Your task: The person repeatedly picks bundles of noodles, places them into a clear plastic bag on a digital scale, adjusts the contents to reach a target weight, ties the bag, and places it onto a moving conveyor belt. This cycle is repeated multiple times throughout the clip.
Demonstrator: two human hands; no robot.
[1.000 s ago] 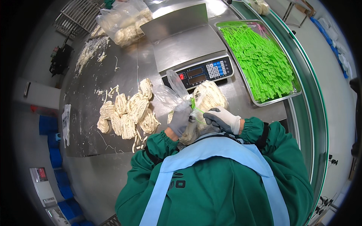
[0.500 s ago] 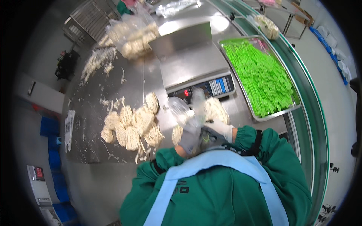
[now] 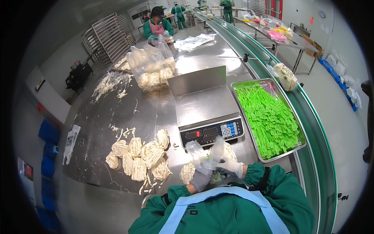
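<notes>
Two gloved hands work at a clear bag (image 3: 208, 163) by the near edge of the table (image 3: 93, 156).
The left hand (image 3: 200, 179), at the bag's 7 o'clock, has its fingers folded round the plastic; the right hand (image 3: 232, 168), at 3 o'clock, lies against it with fingers bent, though overlap and blur hide whether it grips. The scale (image 3: 210, 132) sits just off at 12, noodle bundles (image 3: 142, 154) at 9, a tray (image 3: 286, 153) of green ties (image 3: 269, 119) at 2, a bigger bag (image 3: 152, 76) at 11.
</notes>
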